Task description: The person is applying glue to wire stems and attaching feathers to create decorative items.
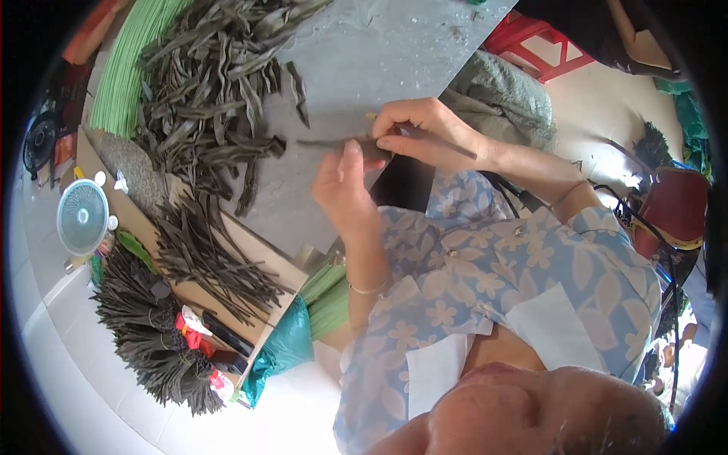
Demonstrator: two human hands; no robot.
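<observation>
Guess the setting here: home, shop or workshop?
Probably a small handcraft workspace on a floor. Heaps of dark strips cover a grey mat, tied bundles and green sticks lie nearby, and both hands work one strip.

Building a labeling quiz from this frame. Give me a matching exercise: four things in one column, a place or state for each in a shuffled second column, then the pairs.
Things:
1. dark strip
2. small fan
3. loose pile of dark strips
4. teal bag

Places or states:
A. spread over the grey surface at upper left
B. pinched between the left hand and right hand
C. at the lower end of the cardboard sheet
D. white and round, at the far left

Pairs: 1-B, 2-D, 3-A, 4-C
</observation>
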